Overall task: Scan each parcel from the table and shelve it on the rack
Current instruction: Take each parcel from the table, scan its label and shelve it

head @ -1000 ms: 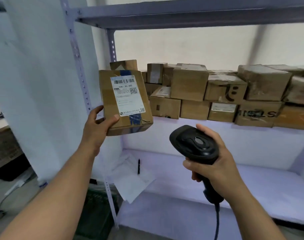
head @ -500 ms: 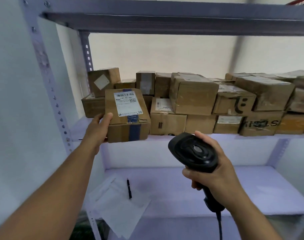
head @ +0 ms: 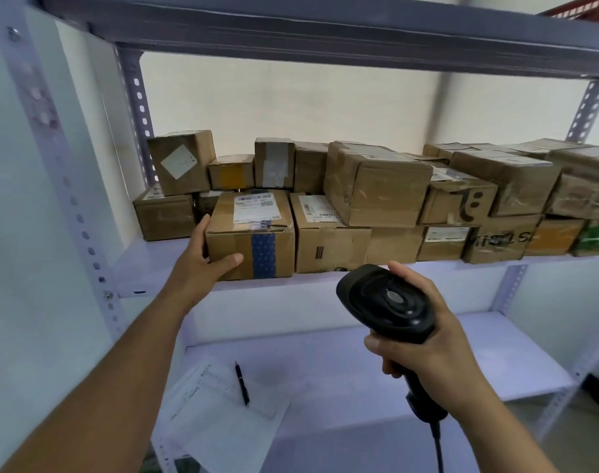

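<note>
Gripping, with the left hand point(head: 202, 264), the near left corner of the parcel point(head: 253, 233), thumb across its front; clasping, with the right hand point(head: 431, 339), fingers wrapped round the handle, the black scanner point(head: 387, 302), lower and to the right. Parcel label-up at the front edge of the rack point(head: 148, 271) shelf, just beside a neighbouring box point(head: 329, 233). On the lower shelf, papers point(head: 223, 421) under a pen point(head: 242, 384)

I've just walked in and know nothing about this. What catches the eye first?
The left hand grips a brown cardboard parcel with blue tape at the front of a grey metal rack shelf, beside a crowded row of cardboard boxes. Nearer, the right hand grips a black handheld barcode scanner.
</note>
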`<control>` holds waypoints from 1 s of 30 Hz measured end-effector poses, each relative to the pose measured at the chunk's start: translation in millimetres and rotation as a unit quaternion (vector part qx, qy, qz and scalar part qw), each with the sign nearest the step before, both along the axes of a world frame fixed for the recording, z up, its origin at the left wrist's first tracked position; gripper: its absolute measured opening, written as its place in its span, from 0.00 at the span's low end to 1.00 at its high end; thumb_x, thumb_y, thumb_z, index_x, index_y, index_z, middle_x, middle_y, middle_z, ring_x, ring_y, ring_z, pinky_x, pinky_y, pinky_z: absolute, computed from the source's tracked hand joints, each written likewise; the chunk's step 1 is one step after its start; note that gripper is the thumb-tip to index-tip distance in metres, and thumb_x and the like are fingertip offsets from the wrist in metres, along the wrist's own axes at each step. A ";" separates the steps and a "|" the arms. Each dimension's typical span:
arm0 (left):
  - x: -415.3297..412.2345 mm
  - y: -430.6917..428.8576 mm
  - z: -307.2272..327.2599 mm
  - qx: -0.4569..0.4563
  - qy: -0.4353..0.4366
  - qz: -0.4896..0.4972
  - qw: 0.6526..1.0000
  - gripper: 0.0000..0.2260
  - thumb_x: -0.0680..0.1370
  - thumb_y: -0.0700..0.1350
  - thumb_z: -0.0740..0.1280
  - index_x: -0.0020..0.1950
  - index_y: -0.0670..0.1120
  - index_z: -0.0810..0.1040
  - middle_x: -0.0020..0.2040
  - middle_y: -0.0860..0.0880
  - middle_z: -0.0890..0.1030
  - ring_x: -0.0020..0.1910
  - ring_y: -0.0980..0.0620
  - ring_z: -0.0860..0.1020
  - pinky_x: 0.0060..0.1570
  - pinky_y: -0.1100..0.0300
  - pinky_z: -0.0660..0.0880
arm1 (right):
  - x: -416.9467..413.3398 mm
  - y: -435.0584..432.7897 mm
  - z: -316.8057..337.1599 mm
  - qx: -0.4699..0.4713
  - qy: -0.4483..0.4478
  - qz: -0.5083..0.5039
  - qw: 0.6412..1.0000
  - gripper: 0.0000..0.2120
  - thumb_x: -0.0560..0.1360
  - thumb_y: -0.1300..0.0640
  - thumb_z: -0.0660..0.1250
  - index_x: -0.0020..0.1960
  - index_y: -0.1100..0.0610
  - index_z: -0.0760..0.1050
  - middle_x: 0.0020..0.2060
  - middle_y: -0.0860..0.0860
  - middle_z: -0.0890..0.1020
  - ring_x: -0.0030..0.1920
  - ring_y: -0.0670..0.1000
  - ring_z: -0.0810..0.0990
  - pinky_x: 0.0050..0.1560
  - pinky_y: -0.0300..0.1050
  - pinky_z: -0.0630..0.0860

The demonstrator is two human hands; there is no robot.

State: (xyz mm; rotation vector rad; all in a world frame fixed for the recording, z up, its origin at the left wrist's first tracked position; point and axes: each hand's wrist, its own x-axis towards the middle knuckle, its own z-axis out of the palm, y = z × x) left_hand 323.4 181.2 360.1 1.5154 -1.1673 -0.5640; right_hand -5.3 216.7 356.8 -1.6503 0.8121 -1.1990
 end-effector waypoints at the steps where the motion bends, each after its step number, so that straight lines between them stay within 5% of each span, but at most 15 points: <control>1: 0.3 -0.3 -0.3 0.001 -0.002 -0.003 1.000 0.39 0.76 0.46 0.71 0.79 0.58 0.49 0.75 0.48 0.66 0.70 0.45 0.68 0.64 0.52 0.69 | 1.7 0.9 0.1 0.000 0.001 0.001 1.000 0.42 0.64 0.73 0.77 0.61 0.32 0.74 0.54 0.54 0.80 0.27 0.59 0.78 0.30 0.48 0.77; 10: -1.6 2.7 -7.6 -0.031 0.013 0.008 0.999 0.40 0.76 0.46 0.71 0.80 0.55 0.48 0.77 0.49 0.62 0.74 0.48 0.63 0.66 0.56 0.66 | 7.7 9.4 -3.3 -0.005 0.013 -0.012 1.000 0.42 0.64 0.74 0.77 0.60 0.30 0.73 0.56 0.51 0.80 0.27 0.58 0.79 0.30 0.48 0.78; 18: -19.1 20.1 -14.6 -0.113 -0.043 0.126 0.985 0.34 0.78 0.51 0.68 0.79 0.55 0.53 0.78 0.50 0.60 0.74 0.49 0.64 0.63 0.56 0.66 | -9.7 11.4 -5.9 -0.001 0.021 -0.036 0.999 0.43 0.65 0.72 0.77 0.60 0.27 0.71 0.56 0.46 0.79 0.29 0.57 0.81 0.31 0.46 0.79; 23: -57.8 38.3 -27.5 -0.165 -0.077 0.186 0.966 0.33 0.75 0.56 0.68 0.77 0.51 0.60 0.73 0.49 0.65 0.71 0.48 0.66 0.69 0.45 0.67 | -33.6 5.1 -6.6 0.004 0.017 -0.039 0.999 0.44 0.66 0.71 0.77 0.63 0.28 0.68 0.57 0.47 0.80 0.34 0.59 0.83 0.35 0.45 0.80; 30: -186.1 61.7 -62.1 -0.231 -0.049 0.124 0.964 0.24 0.73 0.58 0.64 0.68 0.53 0.68 0.62 0.51 0.73 0.57 0.61 0.73 0.55 0.68 0.70 | -79.9 -10.4 -18.4 0.000 -0.004 -0.034 0.999 0.45 0.68 0.64 0.77 0.64 0.22 0.61 0.59 0.45 0.78 0.44 0.55 0.85 0.42 0.45 0.82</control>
